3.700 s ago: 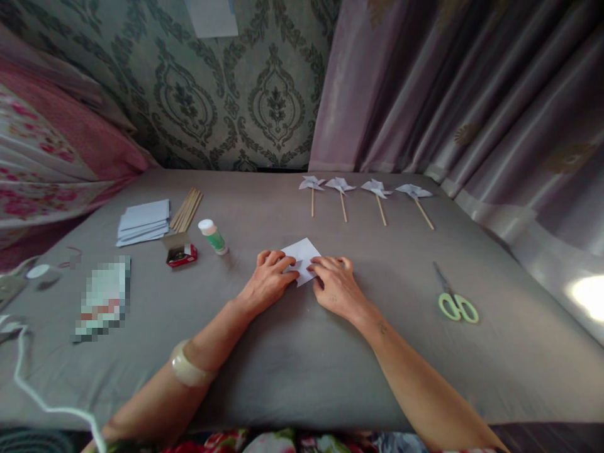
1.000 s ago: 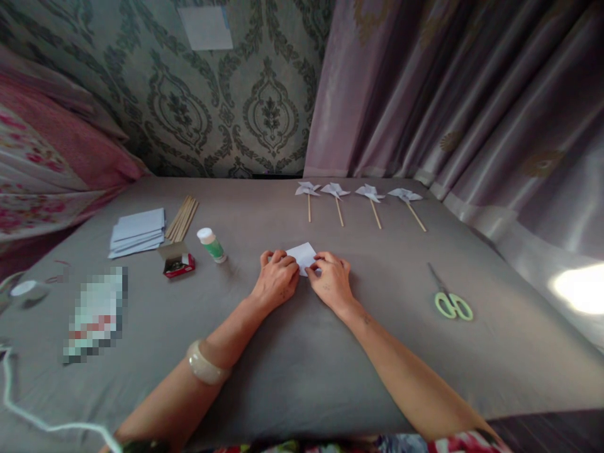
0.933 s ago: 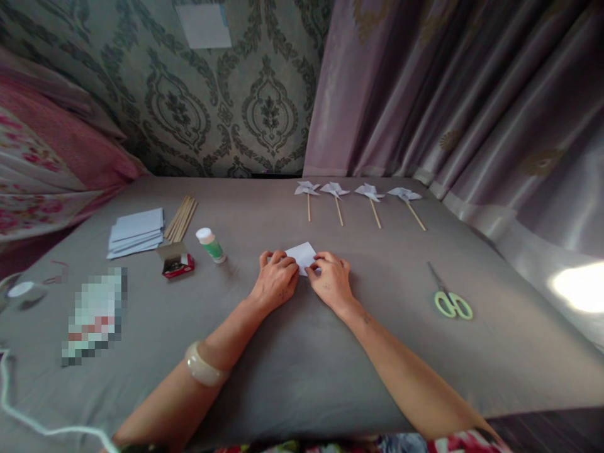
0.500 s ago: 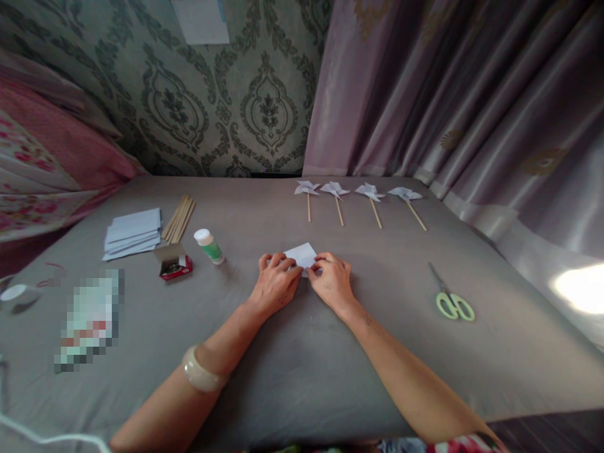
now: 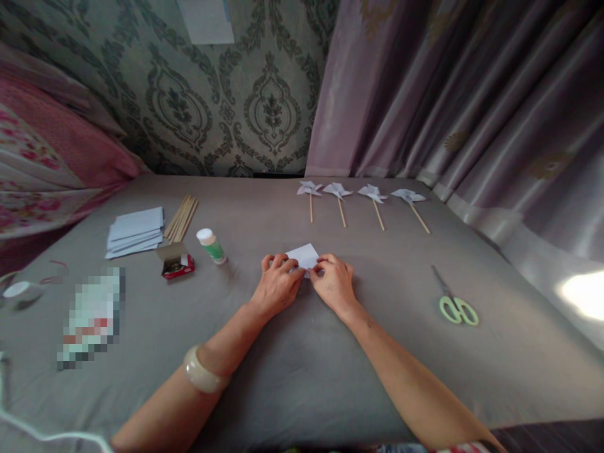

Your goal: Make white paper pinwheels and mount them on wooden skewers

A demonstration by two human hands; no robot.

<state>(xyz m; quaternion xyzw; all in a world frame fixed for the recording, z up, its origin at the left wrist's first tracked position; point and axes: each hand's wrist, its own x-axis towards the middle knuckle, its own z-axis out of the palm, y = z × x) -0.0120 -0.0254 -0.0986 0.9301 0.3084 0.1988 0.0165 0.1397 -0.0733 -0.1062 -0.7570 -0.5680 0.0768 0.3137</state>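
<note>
A small sheet of white paper [image 5: 304,255] lies on the grey cloth in front of me, its near edge partly hidden under my fingers. My left hand [image 5: 279,281] presses on its left side with bent fingers, thumb toward the middle. On the near right edge, my right hand [image 5: 334,281] pinches the paper between thumb and fingers. The two thumbs almost meet at the near edge. Whether that edge is folded I cannot make out. Left of the hands stands a white and green glue bottle [image 5: 212,246].
Several paper pinwheels [image 5: 371,194] on sticks lie at the back right. Green-handled scissors [image 5: 457,307] rest at the right. On the left are stacked paper sheets [image 5: 135,231], wooden sticks [image 5: 182,218], an open small red box [image 5: 178,267] and a blurred packet [image 5: 92,318].
The whole view has shifted slightly. Both hands keep nearly the same hold on the paper, and nothing else has visibly moved.
</note>
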